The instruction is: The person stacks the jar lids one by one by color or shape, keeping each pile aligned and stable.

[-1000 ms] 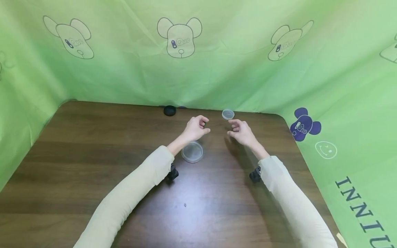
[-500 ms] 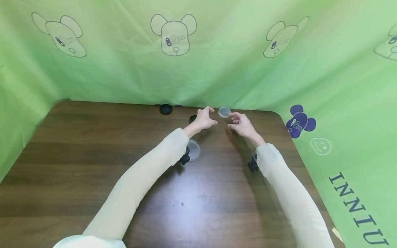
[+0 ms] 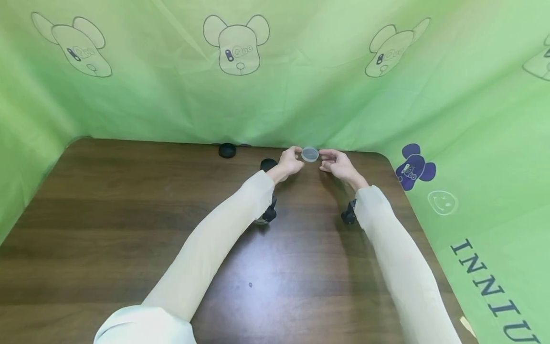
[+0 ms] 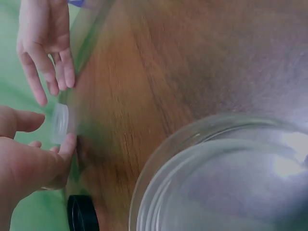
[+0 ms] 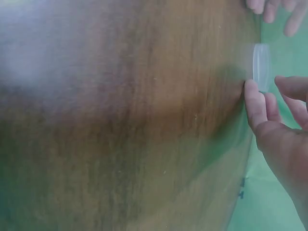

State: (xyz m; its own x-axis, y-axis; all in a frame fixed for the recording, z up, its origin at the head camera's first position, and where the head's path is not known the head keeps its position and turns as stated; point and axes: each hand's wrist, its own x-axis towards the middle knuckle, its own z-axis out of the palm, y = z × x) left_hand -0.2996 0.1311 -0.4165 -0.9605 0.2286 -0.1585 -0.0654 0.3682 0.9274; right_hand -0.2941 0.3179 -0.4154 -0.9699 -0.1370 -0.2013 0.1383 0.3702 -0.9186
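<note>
A small clear round lid or shallow dish (image 3: 310, 154) lies near the table's back edge, between the two hands. My left hand (image 3: 290, 161) is at its left side, thumb and fingers apart; the gap to the rim is too small to judge. On the other side, my right hand (image 3: 340, 165) reaches its fingertips close to the rim, also with the thumb spread away. From the right wrist, the clear piece (image 5: 261, 65) appears edge-on just beyond the fingers. A black round lid (image 3: 268, 165) sits just behind my left wrist.
A larger clear round container (image 4: 216, 192) stands under the left forearm, mostly hidden in the head view. A second black round lid (image 3: 227, 150) lies at the back edge, further left. Green printed cloth (image 3: 240, 105) hangs behind the wooden table (image 3: 129, 215).
My left hand has moved right and away from me to the small clear piece, uncovering the nearer black lid. My right hand has shifted slightly further back, alongside the clear piece.
</note>
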